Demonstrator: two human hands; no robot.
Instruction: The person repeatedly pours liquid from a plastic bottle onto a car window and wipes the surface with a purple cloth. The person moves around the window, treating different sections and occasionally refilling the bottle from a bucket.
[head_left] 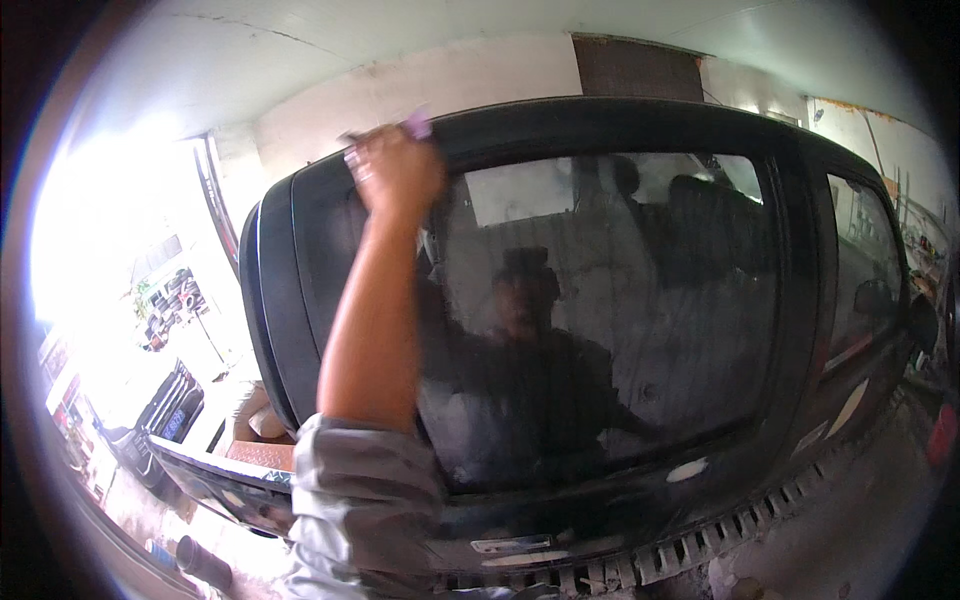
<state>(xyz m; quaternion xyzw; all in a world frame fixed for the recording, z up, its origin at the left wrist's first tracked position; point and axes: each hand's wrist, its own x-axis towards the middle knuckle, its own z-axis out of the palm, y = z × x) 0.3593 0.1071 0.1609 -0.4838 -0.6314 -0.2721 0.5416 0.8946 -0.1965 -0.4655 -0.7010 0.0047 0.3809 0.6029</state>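
Note:
My left hand (395,170) is raised to the top edge of a black car's side window (620,300). Its fingers are closed on a small purple thing (417,125), which is pressed against the upper door frame (600,112); I cannot tell what the thing is. A grey sleeve (360,490) is pushed up on the forearm. The dusty glass shows the seats inside and a dim reflection of a person. My right hand is out of view.
The car fills most of the view, with a second window (865,260) and a side mirror (920,320) to the right. A red container (942,435) stands at the far right. A dark cylinder (200,562) lies on the floor at lower left. Bright daylight glares at left.

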